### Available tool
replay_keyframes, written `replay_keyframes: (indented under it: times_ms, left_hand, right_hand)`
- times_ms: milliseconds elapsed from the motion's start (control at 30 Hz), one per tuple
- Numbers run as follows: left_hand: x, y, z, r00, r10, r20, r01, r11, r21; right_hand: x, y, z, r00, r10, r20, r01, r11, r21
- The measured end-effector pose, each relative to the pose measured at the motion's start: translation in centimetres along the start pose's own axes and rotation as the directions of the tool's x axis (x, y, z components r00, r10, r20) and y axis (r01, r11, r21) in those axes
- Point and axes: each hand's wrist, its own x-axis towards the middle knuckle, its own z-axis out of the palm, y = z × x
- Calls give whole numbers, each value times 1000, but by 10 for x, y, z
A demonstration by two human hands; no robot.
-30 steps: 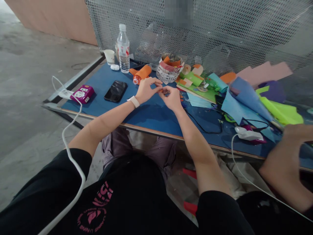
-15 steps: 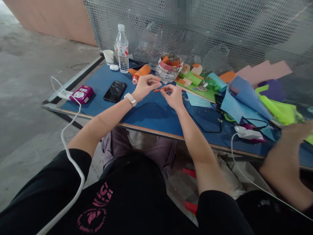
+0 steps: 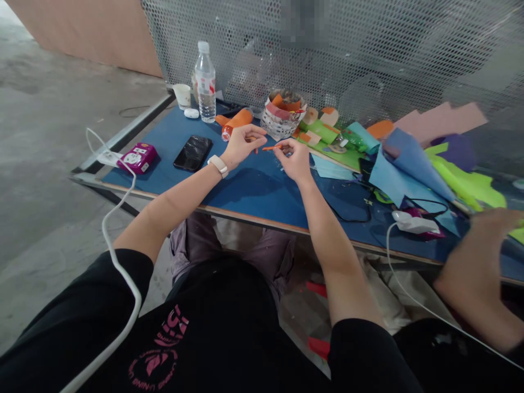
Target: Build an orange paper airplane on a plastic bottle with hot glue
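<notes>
Across the head view runs a blue tabletop (image 3: pixel 245 194) with a pale wooden edge, set against a grey perforated screen (image 3: pixel 368 60); grey floor (image 3: pixel 45 131) and a tan panel (image 3: pixel 92 33) lie off to the left. A bottle (image 3: pixel 206 90) stands upright towards the back, a phone (image 3: pixel 193 153) lies flat nearer the left hand (image 3: pixel 240 146), and coloured paper (image 3: pixel 393 174) is heaped on the right. Another person's arm (image 3: pixel 477 273) enters at the right edge, blurred. The orange strip (image 3: pixel 268 148), small and slender, sits above the tabletop between the two hands, in front of the basket (image 3: pixel 275 125). Its long axis runs nearly level from side to side, the free end pointing left, towards the left hand. The right hand (image 3: pixel 297 164) pinches the other end between thumb and index finger, so most of the strip juts out past the fingertips. The left hand's fingers are bent, near that free end but apart from it; whether they grip anything, I cannot tell.
</notes>
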Motion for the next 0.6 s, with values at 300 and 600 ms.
replay_keyframes:
  times_ms: [300,600]
  left_hand:
    - [3,-9,-6,997,65,-36,-60,989,132]
    - [1,-6,-4,998,43,-43,-39,995,90]
  right_hand:
    - [1,-2,-2,997,65,-33,-60,990,125]
    - [2,0,-2,996,74,-49,-65,983,170]
